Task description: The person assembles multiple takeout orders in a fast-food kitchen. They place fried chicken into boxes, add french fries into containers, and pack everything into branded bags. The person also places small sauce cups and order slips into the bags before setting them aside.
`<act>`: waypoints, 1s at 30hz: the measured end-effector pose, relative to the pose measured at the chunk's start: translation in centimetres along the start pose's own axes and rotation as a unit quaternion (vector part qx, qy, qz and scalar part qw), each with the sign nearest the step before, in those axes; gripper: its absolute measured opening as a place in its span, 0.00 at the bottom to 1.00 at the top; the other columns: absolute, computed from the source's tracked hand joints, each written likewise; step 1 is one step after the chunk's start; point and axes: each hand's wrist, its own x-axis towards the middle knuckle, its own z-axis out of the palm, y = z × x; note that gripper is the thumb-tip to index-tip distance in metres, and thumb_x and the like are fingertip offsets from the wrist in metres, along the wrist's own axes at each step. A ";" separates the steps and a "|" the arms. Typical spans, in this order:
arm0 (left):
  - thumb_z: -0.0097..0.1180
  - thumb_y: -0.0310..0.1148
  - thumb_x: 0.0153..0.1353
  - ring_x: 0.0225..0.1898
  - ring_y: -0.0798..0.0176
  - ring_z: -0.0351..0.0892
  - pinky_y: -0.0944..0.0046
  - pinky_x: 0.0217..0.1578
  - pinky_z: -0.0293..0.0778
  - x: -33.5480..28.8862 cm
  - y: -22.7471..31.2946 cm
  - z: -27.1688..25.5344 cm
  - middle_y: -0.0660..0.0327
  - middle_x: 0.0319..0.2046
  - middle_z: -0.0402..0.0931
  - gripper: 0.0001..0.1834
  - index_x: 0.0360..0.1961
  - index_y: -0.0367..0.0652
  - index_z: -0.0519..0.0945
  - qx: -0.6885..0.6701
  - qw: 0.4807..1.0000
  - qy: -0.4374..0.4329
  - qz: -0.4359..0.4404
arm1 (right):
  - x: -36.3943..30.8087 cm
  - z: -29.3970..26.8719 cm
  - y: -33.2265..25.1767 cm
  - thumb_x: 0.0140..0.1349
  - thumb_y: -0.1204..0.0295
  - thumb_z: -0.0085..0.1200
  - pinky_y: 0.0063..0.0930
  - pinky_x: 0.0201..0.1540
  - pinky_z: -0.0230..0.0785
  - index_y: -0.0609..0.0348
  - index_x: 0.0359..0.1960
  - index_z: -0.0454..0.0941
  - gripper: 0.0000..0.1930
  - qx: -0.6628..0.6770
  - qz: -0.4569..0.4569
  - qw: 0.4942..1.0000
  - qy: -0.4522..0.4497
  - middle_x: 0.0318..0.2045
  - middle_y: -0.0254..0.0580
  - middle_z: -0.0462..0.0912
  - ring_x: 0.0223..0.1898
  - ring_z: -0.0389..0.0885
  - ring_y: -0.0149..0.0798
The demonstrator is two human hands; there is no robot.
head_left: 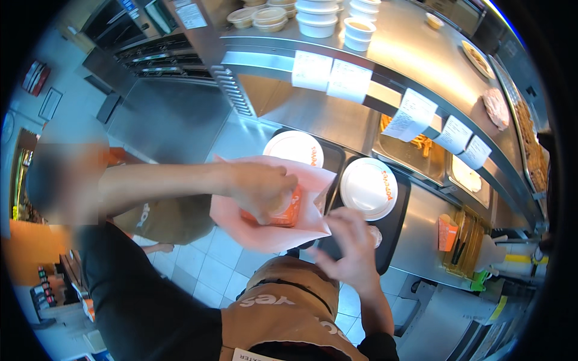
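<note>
Right fingers [345, 225] spread; left fingers [263, 210] curled, hold unclear; pink bag [271, 239] gapes upward, long axis running sideways.

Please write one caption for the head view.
Left hand in the mouth of a pale paper bag with an orange box inside, right hand beside it.

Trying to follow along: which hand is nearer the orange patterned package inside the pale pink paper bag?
Left. The left hand reaches into the paper bag, over the orange package; the right hand is outside, by the bag's right edge.
</note>
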 end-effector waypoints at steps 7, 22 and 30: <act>0.70 0.39 0.46 0.50 0.42 0.79 0.47 0.52 0.75 16.9 -5.7 10.9 0.43 0.51 0.75 0.38 0.59 0.37 0.71 0.097 0.995 -0.034 -0.018 | -1.2 0.5 0.6 0.52 0.69 0.56 0.30 0.40 0.63 0.53 0.30 0.78 0.05 -0.240 -0.140 0.949 -0.147 0.34 0.34 0.74 0.38 0.72 0.36; 0.73 0.40 0.42 0.48 0.42 0.81 0.46 0.50 0.76 21.5 -6.5 11.3 0.43 0.50 0.77 0.42 0.58 0.35 0.71 0.123 0.980 -0.027 -0.151 | -3.4 -0.1 1.2 0.53 0.71 0.65 0.31 0.39 0.66 0.53 0.36 0.80 0.10 -0.067 -0.083 0.992 -0.065 0.40 0.34 0.79 0.38 0.76 0.37; 0.75 0.40 0.44 0.47 0.42 0.82 0.49 0.46 0.77 2.2 4.6 -2.1 0.44 0.46 0.80 0.43 0.59 0.38 0.65 0.007 1.000 0.014 0.001 | 1.0 -1.8 1.8 0.62 0.69 0.63 0.19 0.32 0.67 0.62 0.55 0.68 0.22 0.380 0.205 0.898 0.086 0.39 0.41 0.78 0.31 0.75 0.27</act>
